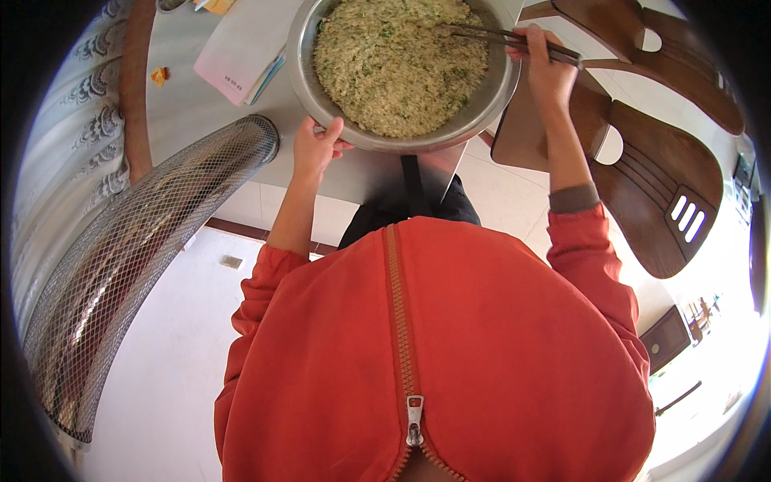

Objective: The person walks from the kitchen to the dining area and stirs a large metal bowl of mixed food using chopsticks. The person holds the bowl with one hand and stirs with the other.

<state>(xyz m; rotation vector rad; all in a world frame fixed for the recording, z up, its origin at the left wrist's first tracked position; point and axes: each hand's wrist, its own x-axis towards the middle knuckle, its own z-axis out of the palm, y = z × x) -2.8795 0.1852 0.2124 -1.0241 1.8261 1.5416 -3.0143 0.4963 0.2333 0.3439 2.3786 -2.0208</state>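
Note:
A wide metal basin (299, 78) at the top middle holds a pale, grainy food mixture (397, 72) flecked with green bits. My left hand (316, 144) grips the basin's near left rim, thumb on top and fingers below. In my right hand (545, 66), at the basin's right side, is a pair of dark chopsticks (500, 37); their tips are in the mixture near its upper right. The basin rests near the edge of a grey table (241, 150), and its lower right rim reaches past that edge.
Left of the basin lie a pink-and-white booklet (226, 78) and a small orange scrap (160, 76). A tall wire-mesh cylinder (162, 223) stands at the left, by a patterned curtain (96, 90). Wooden chairs (650, 175) stand to the right.

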